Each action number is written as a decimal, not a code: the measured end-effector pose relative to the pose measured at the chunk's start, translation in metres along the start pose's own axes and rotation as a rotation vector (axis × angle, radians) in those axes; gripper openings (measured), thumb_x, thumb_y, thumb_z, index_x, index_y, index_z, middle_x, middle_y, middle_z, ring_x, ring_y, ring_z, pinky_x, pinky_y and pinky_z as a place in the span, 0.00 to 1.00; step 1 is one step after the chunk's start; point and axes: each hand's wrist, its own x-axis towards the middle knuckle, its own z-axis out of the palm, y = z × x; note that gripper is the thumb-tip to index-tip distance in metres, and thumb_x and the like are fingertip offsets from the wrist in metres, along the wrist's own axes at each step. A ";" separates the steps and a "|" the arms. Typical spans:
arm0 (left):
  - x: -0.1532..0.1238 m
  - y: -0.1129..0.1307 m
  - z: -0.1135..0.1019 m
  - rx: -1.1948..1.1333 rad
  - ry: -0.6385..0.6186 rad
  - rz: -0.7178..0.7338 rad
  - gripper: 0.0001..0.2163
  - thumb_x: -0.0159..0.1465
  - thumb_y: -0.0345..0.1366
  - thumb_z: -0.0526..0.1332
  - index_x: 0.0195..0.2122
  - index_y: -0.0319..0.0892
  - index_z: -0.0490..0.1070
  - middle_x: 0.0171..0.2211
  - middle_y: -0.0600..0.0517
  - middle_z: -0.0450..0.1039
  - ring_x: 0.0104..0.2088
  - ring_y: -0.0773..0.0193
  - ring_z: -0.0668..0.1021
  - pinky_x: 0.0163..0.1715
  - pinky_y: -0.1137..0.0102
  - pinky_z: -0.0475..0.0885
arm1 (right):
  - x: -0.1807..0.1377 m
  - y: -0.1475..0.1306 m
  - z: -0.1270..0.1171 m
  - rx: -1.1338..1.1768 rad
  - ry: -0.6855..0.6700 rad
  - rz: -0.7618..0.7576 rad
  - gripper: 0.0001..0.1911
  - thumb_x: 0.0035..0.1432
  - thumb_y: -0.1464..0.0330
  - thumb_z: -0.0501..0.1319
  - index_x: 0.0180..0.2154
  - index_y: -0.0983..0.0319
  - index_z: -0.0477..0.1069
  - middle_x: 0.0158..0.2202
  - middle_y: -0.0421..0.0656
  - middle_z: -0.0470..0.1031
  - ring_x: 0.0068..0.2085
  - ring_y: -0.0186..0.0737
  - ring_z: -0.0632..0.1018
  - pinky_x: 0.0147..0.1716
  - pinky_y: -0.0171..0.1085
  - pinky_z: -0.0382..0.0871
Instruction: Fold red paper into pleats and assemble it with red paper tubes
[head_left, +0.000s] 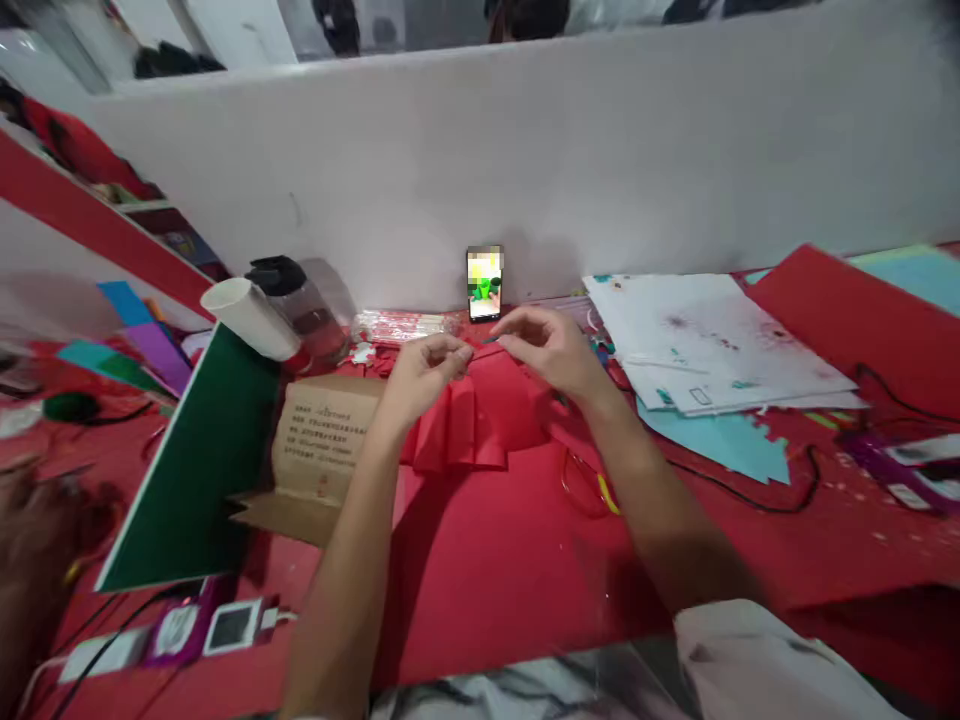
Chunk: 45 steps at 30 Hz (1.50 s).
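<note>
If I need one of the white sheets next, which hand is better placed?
Probably the right hand: it is nearer the white sheets, which lie on its side. The left hand would have to reach across. Both are at the red paper, so the right may need freeing first.

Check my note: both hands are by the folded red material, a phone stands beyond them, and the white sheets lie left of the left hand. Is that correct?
One slip: the white sheets lie right of the right hand, not left of the left hand, as the head view shows. The rest stands.
</note>
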 end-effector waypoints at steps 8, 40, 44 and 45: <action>-0.001 -0.002 0.002 0.082 0.002 0.142 0.08 0.65 0.39 0.62 0.36 0.40 0.75 0.29 0.53 0.73 0.30 0.67 0.73 0.33 0.72 0.68 | 0.001 0.004 0.006 0.080 -0.038 0.009 0.05 0.58 0.68 0.63 0.35 0.61 0.77 0.34 0.41 0.78 0.35 0.36 0.76 0.37 0.37 0.68; -0.005 -0.001 0.011 0.477 0.139 0.315 0.08 0.67 0.40 0.63 0.40 0.43 0.78 0.36 0.50 0.81 0.35 0.63 0.79 0.38 0.68 0.72 | -0.004 0.000 0.003 0.001 -0.055 -0.011 0.09 0.57 0.63 0.68 0.39 0.59 0.80 0.38 0.44 0.82 0.39 0.41 0.80 0.42 0.43 0.75; -0.007 0.002 0.010 0.473 0.146 0.282 0.07 0.66 0.39 0.64 0.39 0.43 0.79 0.35 0.50 0.81 0.35 0.62 0.79 0.37 0.68 0.72 | -0.003 -0.001 0.002 -0.013 -0.067 -0.017 0.08 0.58 0.63 0.68 0.38 0.59 0.81 0.39 0.44 0.82 0.40 0.42 0.80 0.43 0.43 0.74; -0.007 0.001 0.010 0.468 0.150 0.275 0.07 0.65 0.39 0.64 0.38 0.43 0.79 0.35 0.50 0.81 0.35 0.62 0.79 0.37 0.68 0.72 | -0.003 -0.001 0.002 -0.013 -0.068 -0.013 0.08 0.58 0.63 0.68 0.38 0.59 0.81 0.39 0.44 0.82 0.40 0.42 0.81 0.43 0.43 0.74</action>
